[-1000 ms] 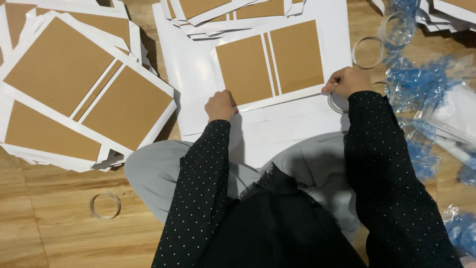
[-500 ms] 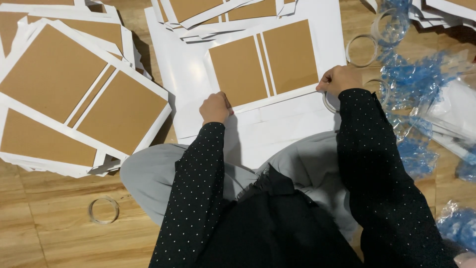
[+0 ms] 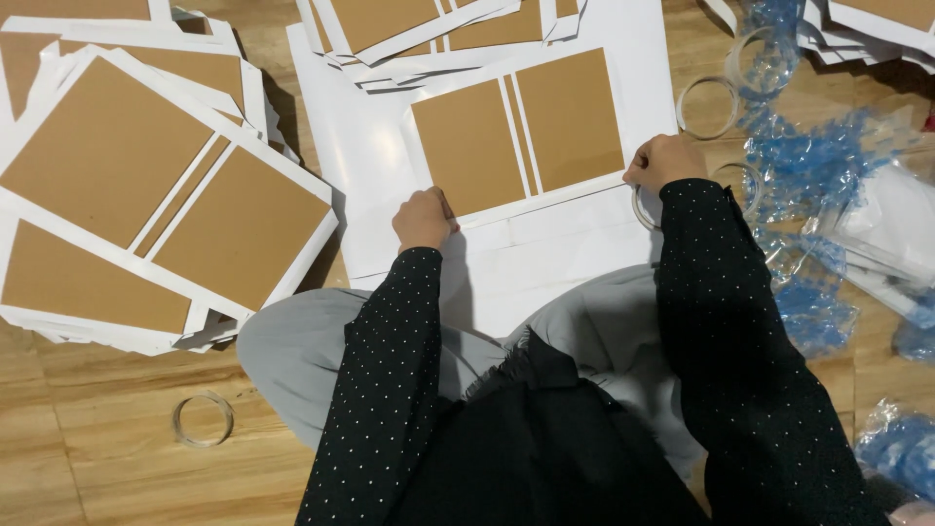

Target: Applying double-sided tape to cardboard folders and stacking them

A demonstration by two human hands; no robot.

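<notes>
Wooden plank floor [image 3: 88, 477] underfoot, warm honey-brown with a soft sheen from overhead light. A small clear ring [image 3: 203, 419] lies on it at lower left. Up from that ring, a stack of brown-and-white sheets [image 3: 146, 195] spreads wide. Far across to the right of it, crumpled blue plastic wrap [image 3: 828, 166] litters the boards.

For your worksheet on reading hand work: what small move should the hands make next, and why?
Probably draw the right hand and its tape roll leftward along the brown-panelled sheet's lower edge toward the left hand, which pins that edge.
</notes>
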